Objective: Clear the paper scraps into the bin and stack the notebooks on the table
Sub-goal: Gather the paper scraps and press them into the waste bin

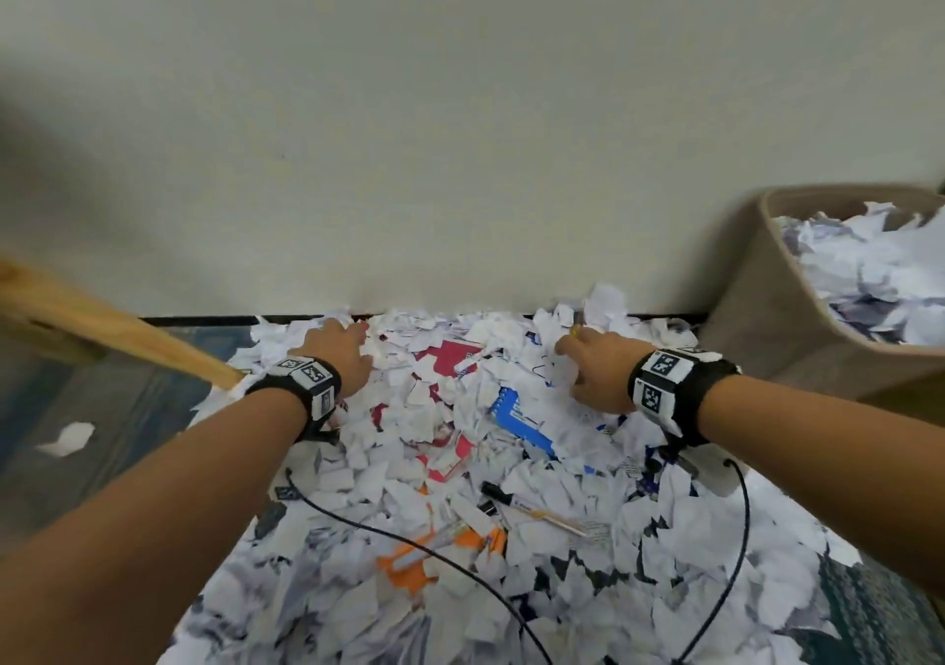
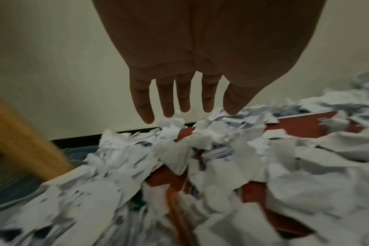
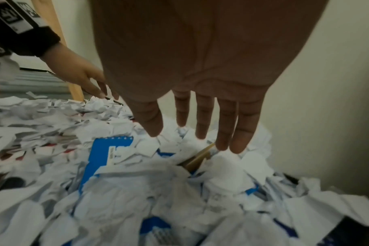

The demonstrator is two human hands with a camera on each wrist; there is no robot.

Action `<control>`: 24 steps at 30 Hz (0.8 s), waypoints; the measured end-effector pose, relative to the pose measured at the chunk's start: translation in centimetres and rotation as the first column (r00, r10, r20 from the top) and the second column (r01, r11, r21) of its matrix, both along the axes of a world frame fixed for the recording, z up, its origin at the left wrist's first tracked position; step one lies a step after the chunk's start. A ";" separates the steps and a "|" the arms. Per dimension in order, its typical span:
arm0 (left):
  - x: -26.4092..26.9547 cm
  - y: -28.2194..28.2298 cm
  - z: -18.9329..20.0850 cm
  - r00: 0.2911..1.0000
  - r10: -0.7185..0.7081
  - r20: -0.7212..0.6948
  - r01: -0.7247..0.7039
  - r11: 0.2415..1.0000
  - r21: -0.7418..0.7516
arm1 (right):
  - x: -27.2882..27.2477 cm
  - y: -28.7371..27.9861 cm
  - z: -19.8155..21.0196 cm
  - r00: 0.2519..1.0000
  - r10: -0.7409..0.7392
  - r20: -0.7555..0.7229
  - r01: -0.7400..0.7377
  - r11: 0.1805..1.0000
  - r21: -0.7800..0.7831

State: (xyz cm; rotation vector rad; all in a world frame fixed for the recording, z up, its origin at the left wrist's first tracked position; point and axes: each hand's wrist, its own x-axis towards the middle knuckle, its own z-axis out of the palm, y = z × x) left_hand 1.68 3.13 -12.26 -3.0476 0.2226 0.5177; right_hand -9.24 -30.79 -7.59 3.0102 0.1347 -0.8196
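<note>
A thick heap of torn white paper scraps (image 1: 388,501) covers the floor against the wall. Half buried in it lie a red notebook (image 1: 450,357) and a blue spiral notebook (image 1: 516,414), the blue one also in the right wrist view (image 3: 99,159). My left hand (image 1: 337,352) hovers over the heap's far left part, fingers straight and spread (image 2: 169,99), holding nothing. My right hand (image 1: 593,373) reaches over the far right part near the wall, fingers straight (image 3: 202,123), just above scraps and a pencil (image 3: 200,154).
A beige fabric bin (image 1: 757,306) filled with scraps stands at the right against the wall. A wooden table leg (image 1: 117,332) slants in from the left. Orange scissors (image 1: 409,562), pens (image 1: 537,511) and black cables (image 1: 736,536) lie on the near scraps.
</note>
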 end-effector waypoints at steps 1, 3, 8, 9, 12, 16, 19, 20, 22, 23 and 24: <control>0.3 0.9 -0.4 1.000 0.024 0.009 -0.024 1.000 -0.006 | 0.0 0.4 -0.7 1.000 0.014 -0.015 -0.014 1.000 0.012; 0.8 2.6 -1.3 0.996 0.094 0.004 -0.093 0.995 -0.025 | -0.1 1.2 -1.9 0.998 0.051 -0.031 -0.050 0.998 0.038; 0.5 6.7 -3.0 0.975 0.211 -0.072 -0.209 0.977 0.038 | -0.2 3.3 -4.0 0.989 0.135 -0.063 -0.134 0.991 0.017; 0.2 7.5 -3.2 0.969 0.224 -0.108 -0.218 0.974 0.063 | -0.1 3.6 -4.2 0.988 0.136 -0.066 -0.136 0.991 0.012; -1.0 9.2 -4.4 0.946 0.205 -0.251 -0.186 0.978 0.095 | 0.5 4.6 -4.4 0.992 0.120 -0.046 -0.120 0.993 0.011; -1.7 9.9 -4.4 0.965 0.086 -0.249 -0.082 0.996 0.029 | 1.6 5.6 -4.2 0.996 0.092 0.006 -0.093 0.995 0.029; -0.6 9.6 -2.4 0.980 0.061 -0.188 -0.065 0.998 -0.015 | 2.7 5.8 -4.0 0.996 0.091 0.026 -0.091 0.996 0.025; -0.2 9.5 -2.1 0.988 0.062 -0.143 -0.063 0.998 0.002 | 3.0 5.9 -3.9 0.996 0.084 0.043 -0.085 0.996 0.023; 0.3 9.5 -1.7 0.996 0.087 -0.028 -0.088 0.996 0.000 | 3.5 6.4 -4.1 0.994 0.059 0.091 -0.063 0.998 0.033; 0.6 9.6 -1.8 0.994 0.109 0.024 -0.108 0.994 -0.026 | 3.7 6.7 -4.2 0.993 0.048 0.111 -0.053 0.998 0.043; 0.9 9.7 -2.0 0.989 0.132 0.066 -0.128 0.990 -0.052 | 3.7 7.0 -4.5 0.992 0.040 0.118 -0.047 0.997 0.053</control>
